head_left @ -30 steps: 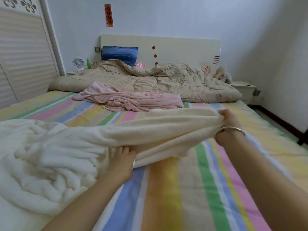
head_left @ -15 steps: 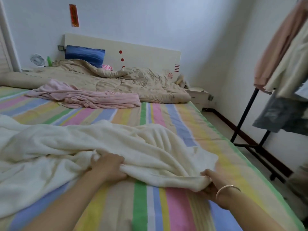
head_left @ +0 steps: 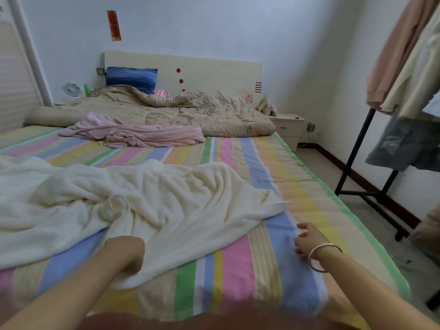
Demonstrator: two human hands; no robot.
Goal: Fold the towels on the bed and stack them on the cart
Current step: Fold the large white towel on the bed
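1. Cream terry towel [head_left: 166, 201]: rumpled, deeply creased, covering left and centre of the striped bed [head_left: 238, 270].
2. Left hand [head_left: 126, 252], lower left, at the towel's near edge; fingers hidden, grip unclear.
3. Right hand [head_left: 307, 239], lower right: fingers loose, holding nothing, near the towel's corner.

Looked like a home bedroom. Held a wide bed [head_left: 238, 270] in a striped sheet, with a cream headboard [head_left: 209, 70], a rumpled beige quilt [head_left: 190, 113] and a blue pillow [head_left: 132, 77] at its head. Kept a nightstand [head_left: 289, 127] in the corner, a small fan [head_left: 71, 89] near the pillow, and a clothes rack [head_left: 354, 148] hung with garments.
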